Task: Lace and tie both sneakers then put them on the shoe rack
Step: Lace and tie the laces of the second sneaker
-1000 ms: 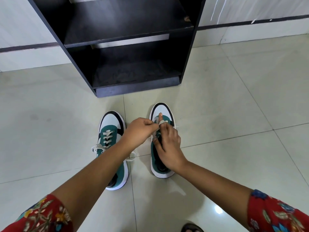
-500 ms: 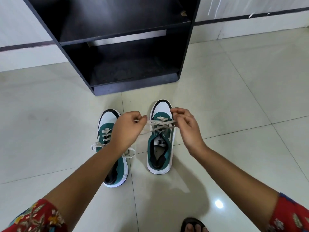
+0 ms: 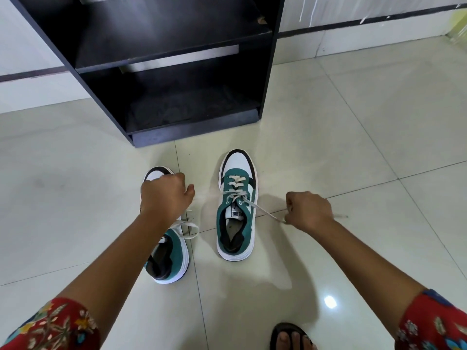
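Two green, white and black sneakers stand on the tiled floor, toes toward a black shoe rack. The right sneaker shows cream laces crossed over its tongue. My right hand is closed on one lace end, stretched taut to the right of that shoe. My left hand is closed to the shoe's left, above the left sneaker; a faint blurred lace runs toward it. The left sneaker's toe is partly hidden by my left hand, and a tied loop hangs at its side.
The shoe rack has two open dark shelves, the lower one just beyond the sneakers. A white wall with a dark stripe runs behind. My sandalled foot shows at the bottom edge. Pale floor tiles spread all around.
My hands have pulled apart, left hand going left and right hand going right and nearer to me, drawing the right sneaker's lace ends out sideways. The camera has come closer.
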Demonstrator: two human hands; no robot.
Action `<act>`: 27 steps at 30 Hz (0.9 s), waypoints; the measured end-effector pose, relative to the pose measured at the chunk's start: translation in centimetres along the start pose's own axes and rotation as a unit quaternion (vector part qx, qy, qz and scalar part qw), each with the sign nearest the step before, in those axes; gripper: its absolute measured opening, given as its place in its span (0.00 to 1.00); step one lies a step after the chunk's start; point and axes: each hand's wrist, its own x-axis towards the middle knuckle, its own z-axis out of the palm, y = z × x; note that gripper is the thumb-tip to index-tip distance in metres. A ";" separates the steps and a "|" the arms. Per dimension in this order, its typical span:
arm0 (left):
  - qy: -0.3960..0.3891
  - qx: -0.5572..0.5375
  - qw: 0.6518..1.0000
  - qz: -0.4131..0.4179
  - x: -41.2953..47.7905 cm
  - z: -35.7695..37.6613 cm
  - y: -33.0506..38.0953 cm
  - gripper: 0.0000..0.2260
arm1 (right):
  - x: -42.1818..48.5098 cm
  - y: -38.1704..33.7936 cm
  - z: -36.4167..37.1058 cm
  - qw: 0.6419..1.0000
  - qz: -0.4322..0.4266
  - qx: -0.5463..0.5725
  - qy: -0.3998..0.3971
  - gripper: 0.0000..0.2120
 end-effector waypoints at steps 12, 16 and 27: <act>-0.069 -0.251 0.959 0.112 -1.6 1.8 4.0 0.06 | -0.5 -5.1 -0.2 0.950 -0.152 0.262 0.079 0.11; -0.030 -0.223 0.971 0.083 -2.2 0.9 3.4 0.04 | -0.5 -4.2 -0.5 0.922 -0.119 0.364 0.055 0.10; -0.053 -0.233 0.960 0.142 -2.7 1.6 3.4 0.12 | -0.9 -4.4 0.7 0.957 -0.178 0.224 0.053 0.16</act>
